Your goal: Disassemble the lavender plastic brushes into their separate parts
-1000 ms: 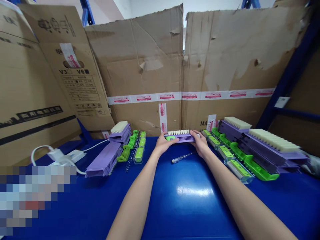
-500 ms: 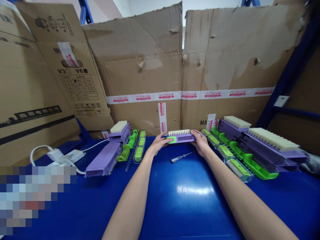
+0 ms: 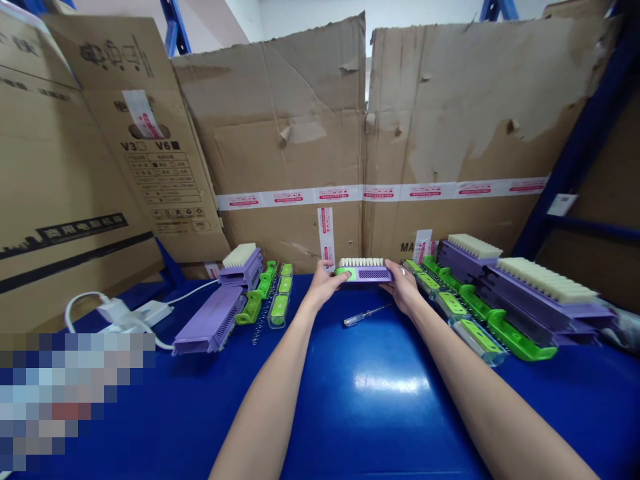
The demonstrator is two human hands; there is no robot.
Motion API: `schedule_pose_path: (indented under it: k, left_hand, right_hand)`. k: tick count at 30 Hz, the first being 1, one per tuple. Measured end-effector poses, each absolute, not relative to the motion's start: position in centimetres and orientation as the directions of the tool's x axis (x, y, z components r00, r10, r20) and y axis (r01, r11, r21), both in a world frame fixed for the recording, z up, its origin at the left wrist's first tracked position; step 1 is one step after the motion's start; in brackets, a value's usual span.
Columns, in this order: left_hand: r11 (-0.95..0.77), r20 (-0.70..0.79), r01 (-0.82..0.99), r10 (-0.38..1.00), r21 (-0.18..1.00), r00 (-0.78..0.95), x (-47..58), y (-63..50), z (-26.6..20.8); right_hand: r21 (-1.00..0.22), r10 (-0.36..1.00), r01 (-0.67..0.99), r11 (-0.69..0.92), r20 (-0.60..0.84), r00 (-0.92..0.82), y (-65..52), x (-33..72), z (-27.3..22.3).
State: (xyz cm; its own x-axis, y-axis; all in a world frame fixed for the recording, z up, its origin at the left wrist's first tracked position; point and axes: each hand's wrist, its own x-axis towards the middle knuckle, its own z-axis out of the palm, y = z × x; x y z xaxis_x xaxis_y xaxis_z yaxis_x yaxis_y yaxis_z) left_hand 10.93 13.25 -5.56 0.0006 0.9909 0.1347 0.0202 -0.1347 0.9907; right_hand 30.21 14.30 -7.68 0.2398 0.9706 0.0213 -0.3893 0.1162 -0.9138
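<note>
Between my two hands is a purple brush [image 3: 373, 274] with cream bristles on top and a green end piece on its left. My left hand [image 3: 324, 285] grips the green end, its thumb on the front face. The right end is held by my right hand [image 3: 400, 283], whose fingers partly cover it. The brush is level, bristles up, at the far side of the blue table [image 3: 370, 413]. A screwdriver [image 3: 361, 316] with a clear handle lies on the table just below it.
Purple housings [image 3: 210, 319], green brackets [image 3: 249, 308] and clear-green parts [image 3: 279, 307] stand in rows at left. More purple housings [image 3: 530, 303], cream bristle blocks [image 3: 545, 279] and green brackets [image 3: 517, 337] line the right. A white power strip [image 3: 145, 313] lies far left; cardboard [image 3: 280, 153] walls the back.
The brush has shifted slightly right and turned a little more level. My left hand has moved right with it, its thumb now further over the green end.
</note>
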Motion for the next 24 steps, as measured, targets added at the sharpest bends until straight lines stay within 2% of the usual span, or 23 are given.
schedule_pose_path:
  k: [6, 13, 16, 19, 24]
  left_hand:
    - [-0.142, 0.142, -0.02, 0.989, 0.99, 0.039, 11.0, 13.1, -5.7]
    - [-0.079, 0.085, -0.077, 0.993, 0.994, 0.081, 10.2, 13.0, -5.9]
    - [-0.034, 0.037, -0.026, 0.993, 0.999, 0.115, 9.9, 12.8, -5.8]
    - [0.021, -0.027, 0.032, 0.975, 0.999, 0.219, 9.7, 12.5, -5.6]
    - [0.018, -0.06, 0.099, 0.895, 0.995, 0.443, 9.8, 12.2, -5.0]
  right_hand:
    - [-0.907, 0.978, -0.41, 0.095, 0.008, 0.208, 14.6, 30.9, -7.7]
    - [-0.916, 0.98, -0.394, 0.076, -0.004, 0.199, 14.7, 30.8, -7.8]
    - [-0.892, 0.979, -0.436, 0.12, 0.033, 0.202, 14.6, 30.7, -7.9]
    - [-0.873, 0.965, -0.447, 0.196, 0.09, 0.248, 14.5, 30.4, -7.7]
    - [-0.871, 0.915, -0.335, 0.36, 0.259, 0.309, 13.7, 28.3, -6.0]
